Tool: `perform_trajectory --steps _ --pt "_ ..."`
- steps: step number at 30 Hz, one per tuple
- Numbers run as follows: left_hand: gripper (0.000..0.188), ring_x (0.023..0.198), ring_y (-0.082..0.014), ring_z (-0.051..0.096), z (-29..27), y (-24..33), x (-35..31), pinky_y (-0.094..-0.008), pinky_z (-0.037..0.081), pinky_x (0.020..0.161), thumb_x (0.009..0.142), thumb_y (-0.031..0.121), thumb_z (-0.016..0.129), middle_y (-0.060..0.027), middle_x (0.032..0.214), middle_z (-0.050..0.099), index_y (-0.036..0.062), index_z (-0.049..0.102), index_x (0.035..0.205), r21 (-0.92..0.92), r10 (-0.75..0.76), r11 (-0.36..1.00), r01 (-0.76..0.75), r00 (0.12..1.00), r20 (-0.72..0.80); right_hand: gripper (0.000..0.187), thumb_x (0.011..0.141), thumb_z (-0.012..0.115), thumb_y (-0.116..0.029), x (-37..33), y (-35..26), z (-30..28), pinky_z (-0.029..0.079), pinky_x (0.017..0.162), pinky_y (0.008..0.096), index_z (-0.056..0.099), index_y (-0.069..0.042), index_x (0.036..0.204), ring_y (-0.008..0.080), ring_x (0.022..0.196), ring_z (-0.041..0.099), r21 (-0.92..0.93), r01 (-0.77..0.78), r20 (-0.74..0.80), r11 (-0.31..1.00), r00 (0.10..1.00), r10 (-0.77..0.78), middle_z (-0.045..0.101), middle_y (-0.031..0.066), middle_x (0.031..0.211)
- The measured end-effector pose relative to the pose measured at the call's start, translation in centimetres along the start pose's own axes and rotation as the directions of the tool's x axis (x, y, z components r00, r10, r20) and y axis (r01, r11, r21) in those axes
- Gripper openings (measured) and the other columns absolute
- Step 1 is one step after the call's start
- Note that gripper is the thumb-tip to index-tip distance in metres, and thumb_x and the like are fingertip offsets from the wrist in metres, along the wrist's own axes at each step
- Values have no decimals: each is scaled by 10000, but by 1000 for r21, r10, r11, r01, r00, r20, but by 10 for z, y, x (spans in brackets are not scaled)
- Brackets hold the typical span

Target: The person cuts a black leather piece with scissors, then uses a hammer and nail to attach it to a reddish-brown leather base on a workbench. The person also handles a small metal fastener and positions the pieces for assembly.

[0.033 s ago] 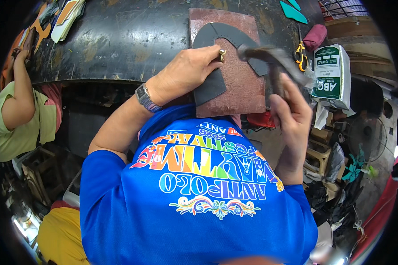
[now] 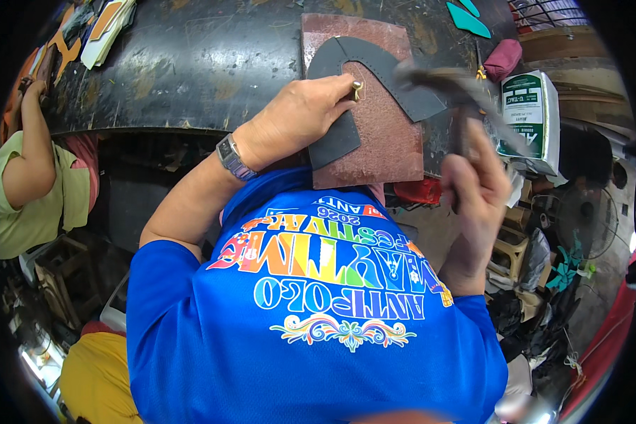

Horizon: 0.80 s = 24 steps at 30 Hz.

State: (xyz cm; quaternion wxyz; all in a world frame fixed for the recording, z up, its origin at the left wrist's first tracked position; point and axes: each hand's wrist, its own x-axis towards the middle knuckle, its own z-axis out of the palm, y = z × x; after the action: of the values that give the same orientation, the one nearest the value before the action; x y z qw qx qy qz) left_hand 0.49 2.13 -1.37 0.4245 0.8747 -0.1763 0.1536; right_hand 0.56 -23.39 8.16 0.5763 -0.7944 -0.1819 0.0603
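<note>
My left hand (image 2: 297, 116) pinches a short metal punch (image 2: 357, 86) with a shiny top, its lower end near the inner edge of a black U-shaped piece (image 2: 332, 56). That piece looks like shoe-upper material, with small holes along its curve. It lies on a reddish-brown board (image 2: 378, 159) on the dark table. My right hand (image 2: 477, 180) is wrapped round the handle of a hammer (image 2: 442, 80). Motion blurs the hammer, whose head is raised to the right of the punch, apart from it and over the piece's right arm.
On the table's right stand a white-and-green box (image 2: 526, 109) and a maroon pouch (image 2: 504, 60); teal cut pieces (image 2: 470, 20) lie farther back. Cut sheets (image 2: 109, 32) lie at far left, near another person (image 2: 39, 177) in light green. A fan (image 2: 590, 219) stands right.
The hammer and my right hand have moved right, away from the punch. More of the U-shaped piece's right arm shows; the scissors are now mostly hidden. My left hand stays in place.
</note>
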Motion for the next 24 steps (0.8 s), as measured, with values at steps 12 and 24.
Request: perform_trajectory --steps 12,24 --pt "120 797 -287 711 1 -1 -1 -361 539 691 992 103 571 -169 852 685 21 566 1080 -176 -210 964 200 977 -38 336 947 660 -123 -3 2 -7 466 643 252 601 1 1254 84 695 568 -299 -37 161 954 983 88 637 63 785" --pt "118 835 -299 708 1 -1 -8 -341 542 728 971 112 618 -166 891 686 39 597 1062 -171 -137 976 132 990 -18 332 954 664 -129 -10 18 -6 436 614 229 615 13 1251 50 696 516 -201 -103 130 974 983 131 627 12 798"
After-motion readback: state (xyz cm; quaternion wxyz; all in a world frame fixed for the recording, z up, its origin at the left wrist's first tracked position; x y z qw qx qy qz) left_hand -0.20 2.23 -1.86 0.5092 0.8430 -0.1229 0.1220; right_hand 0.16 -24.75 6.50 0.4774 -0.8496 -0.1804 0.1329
